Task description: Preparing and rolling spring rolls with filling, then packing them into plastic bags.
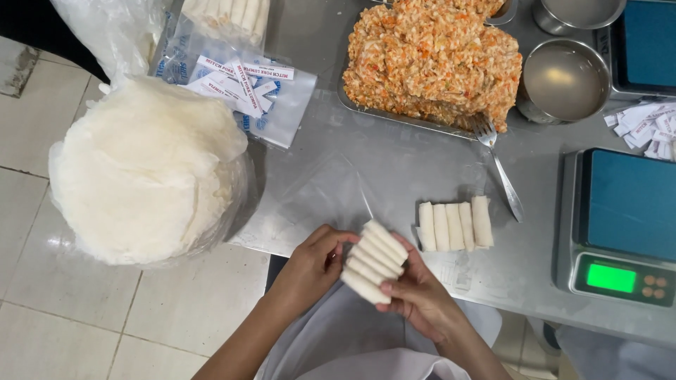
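I've got a stack of five white rolls (374, 262) held just off the near edge of the steel worktop (338, 176), their long axes slanting from lower left to upper right. My right hand (420, 295) cradles them from beneath, fingers curled up around the lower ends, while my left hand (315, 262) pinches the upper-left end. Four more rolls (454, 225) lie side by side on the worktop just beyond, nearer my right hand, with the fork (497, 163) and tray of filling (433, 60) behind.
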